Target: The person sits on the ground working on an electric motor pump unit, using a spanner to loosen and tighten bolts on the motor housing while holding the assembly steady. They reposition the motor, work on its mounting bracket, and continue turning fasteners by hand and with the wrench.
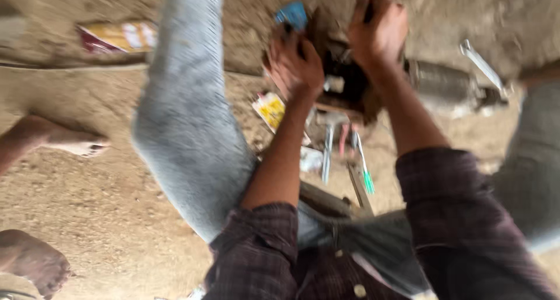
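Head view, blurred, looking down at a person seated on sandy ground. Both hands grip a dark, greasy machine part (344, 84) between the knees. Left hand (296, 63) is curled closed over its left side. Right hand (378, 28) is closed around its top. Screwdrivers (356, 157) lie just below it, a wrench (481, 63) to the right, a yellow packet (269, 110) beside the left wrist.
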